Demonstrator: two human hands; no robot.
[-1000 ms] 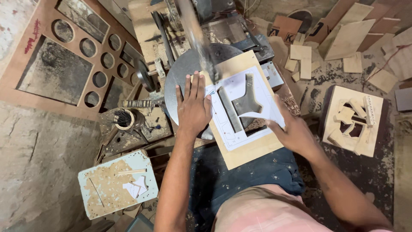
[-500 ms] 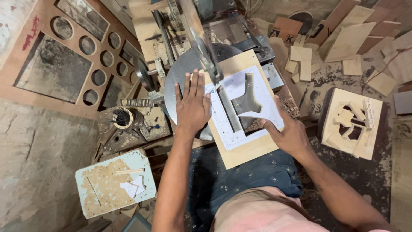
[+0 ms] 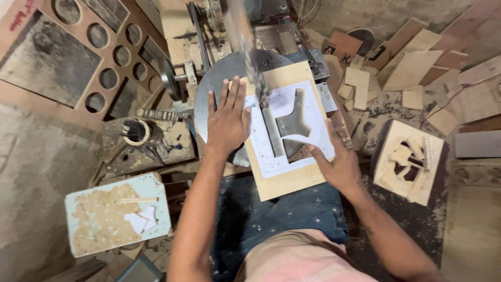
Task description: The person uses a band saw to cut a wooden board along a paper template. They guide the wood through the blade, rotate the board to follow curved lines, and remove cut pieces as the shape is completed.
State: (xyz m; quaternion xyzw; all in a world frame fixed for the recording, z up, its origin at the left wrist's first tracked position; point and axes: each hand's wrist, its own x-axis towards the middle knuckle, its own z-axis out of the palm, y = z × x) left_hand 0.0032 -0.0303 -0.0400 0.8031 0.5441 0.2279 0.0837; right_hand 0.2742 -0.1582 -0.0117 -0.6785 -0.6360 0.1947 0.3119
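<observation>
A pale wooden board (image 3: 284, 183) with a white paper pattern (image 3: 313, 104) glued on top lies on the round grey saw table (image 3: 224, 73). Shapes are cut out of its middle. My left hand (image 3: 228, 119) presses flat on the board's left edge, fingers spread. My right hand (image 3: 334, 162) holds the board's lower right side, fingertips on the paper. A blurred vertical saw blade (image 3: 248, 52) meets the board near the top left of the pattern.
A brown panel with round holes (image 3: 104, 57) leans at the left. A light blue stool (image 3: 117, 214) with sawdust and paper scraps stands at lower left. Offcuts (image 3: 412, 68) litter the floor at right, beside a cut-out board (image 3: 409, 159). A tin of brushes (image 3: 135, 130) sits nearby.
The board has turned slightly on the saw table, and both hands shifted with it. My right hand moved a little toward the board's right side.
</observation>
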